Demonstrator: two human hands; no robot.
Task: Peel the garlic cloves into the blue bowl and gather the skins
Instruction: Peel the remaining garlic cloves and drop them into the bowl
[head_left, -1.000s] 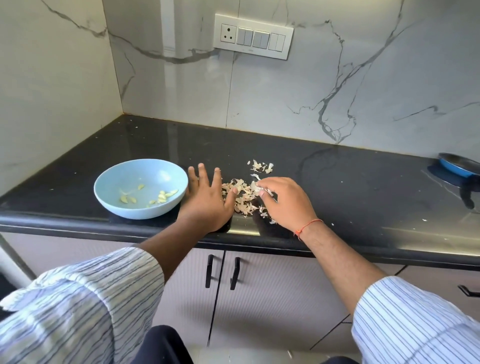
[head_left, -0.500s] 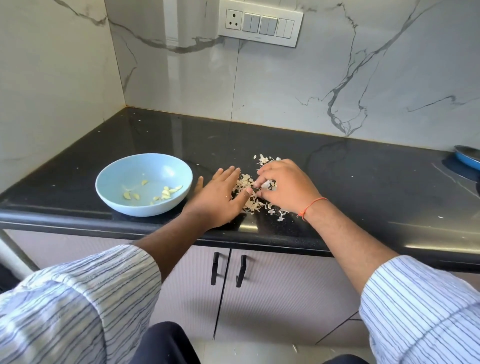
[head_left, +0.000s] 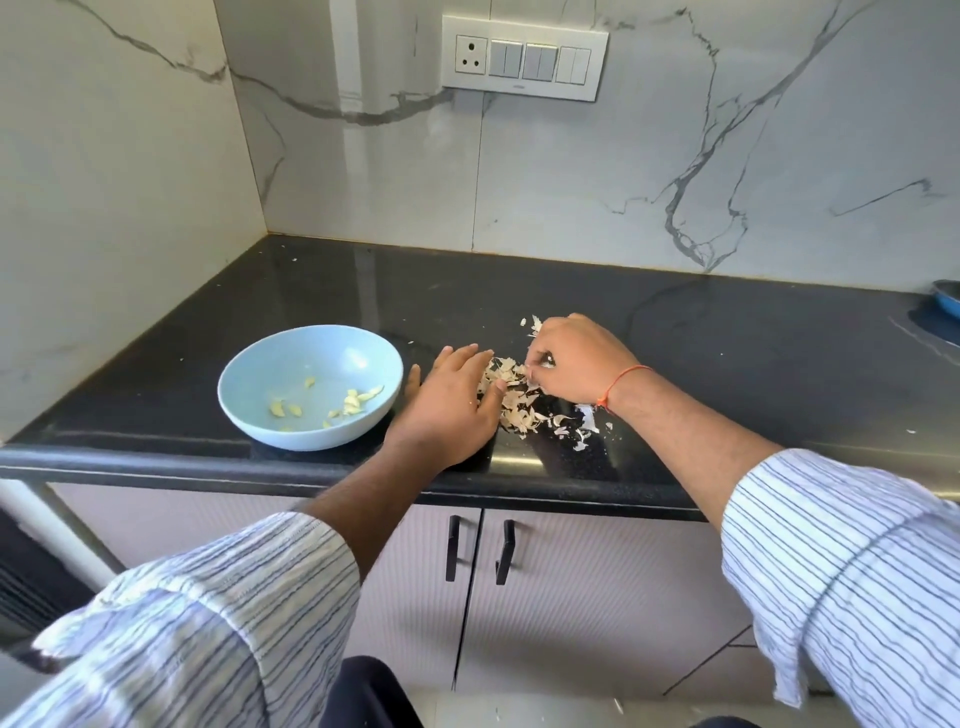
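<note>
Near the front edge of the glossy black stone worktop (head_left: 727, 364), about midway along it, lies the loose heap of pale, papery garlic skins (head_left: 511, 402), between my two hands. A few stray flakes trail off toward my right wrist and a few more sit just behind my right hand, toward the back wall. My left hand (head_left: 449, 402) rests flat on the worktop at the left side of the heap, its fingers (head_left: 467, 358) straight and held close together, their tips touching the skins, the thumb spread out toward the bowl. My right hand (head_left: 582, 361) is at the right and rear side of the heap, knuckles up, its fingers (head_left: 540, 364) curled down into the skins; they look to be pinching some flakes, though I cannot tell exactly how much they hold. A thin orange thread (head_left: 621, 382) circles my right wrist.

Just left of my left hand, near the same front edge, stands the round light-blue bowl (head_left: 249, 384), upright, with a scatter of peeled yellowish garlic cloves (head_left: 356, 400) on its bottom. My thumb is very close to its rim.

At the far right edge of the worktop a blue dish (head_left: 948, 299) is partly in view. On the veined white marble wall behind, a white switch plate with a socket (head_left: 524, 58) is mounted. Below the worktop are pale cabinet doors with two black handles (head_left: 480, 550).
</note>
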